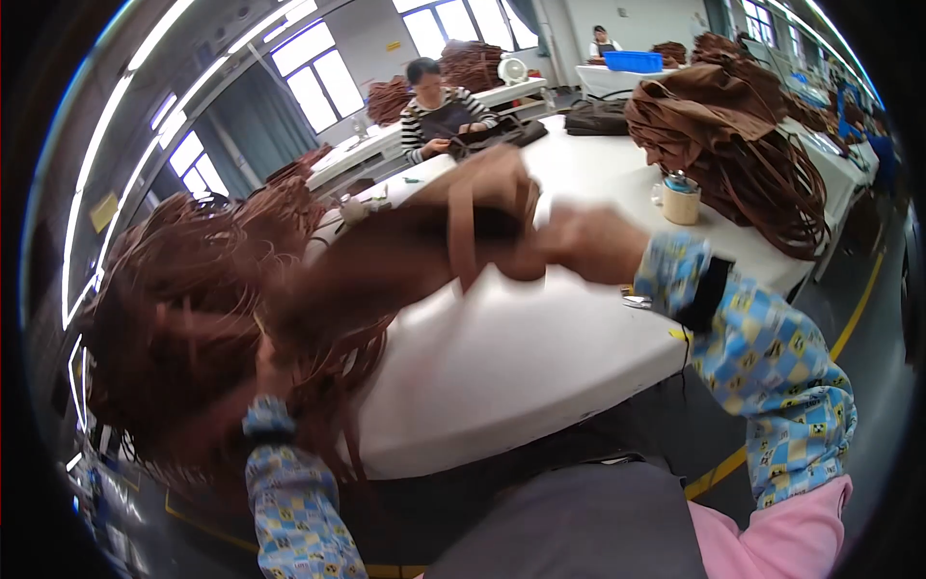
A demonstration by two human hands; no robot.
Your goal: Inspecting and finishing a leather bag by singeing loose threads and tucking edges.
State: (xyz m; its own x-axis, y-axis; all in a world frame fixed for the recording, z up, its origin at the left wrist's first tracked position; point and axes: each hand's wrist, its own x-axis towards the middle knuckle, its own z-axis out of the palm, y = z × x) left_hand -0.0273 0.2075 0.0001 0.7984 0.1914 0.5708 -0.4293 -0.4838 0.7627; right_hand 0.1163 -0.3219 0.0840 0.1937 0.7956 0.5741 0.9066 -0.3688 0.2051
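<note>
A brown bag piece with a strap, blurred by motion, spans the middle above the white table. My right hand grips its right end. My left hand is at its lower left end, against a large pile of brown straps and pieces, its fingers too smeared to make out. Both forearms wear blue patterned sleeve covers.
Another heap of brown bags lies at right beside a tan container. A person in stripes works across the table, near dark bags. Farther back are a blue bin, a white fan and another person.
</note>
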